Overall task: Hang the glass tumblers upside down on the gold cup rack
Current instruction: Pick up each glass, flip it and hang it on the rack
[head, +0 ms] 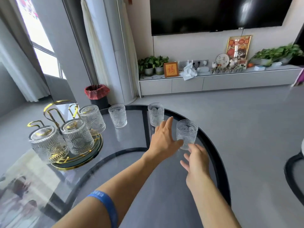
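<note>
The gold cup rack [54, 111] stands on a round gold-rimmed tray [92, 155] at the table's left. Three embossed glass tumblers hang upside down on it: a near one [47, 143], a middle one [76, 136] and a far one [92, 118]. Three more tumblers stand upright on the table: one in the middle [117, 115], one farther right [156, 114], and the nearest right one [186, 134]. My left hand [164, 139] is open, its thumb at the left side of the nearest right tumbler. My right hand [196, 159] is open just below that tumbler's base.
The round glass table [131, 145] has a black rim; its right edge curves close to the nearest right tumbler. A red-lined bin [97, 96] stands on the floor beyond the table. A second dark-rimmed table edge [291, 171] shows at far right.
</note>
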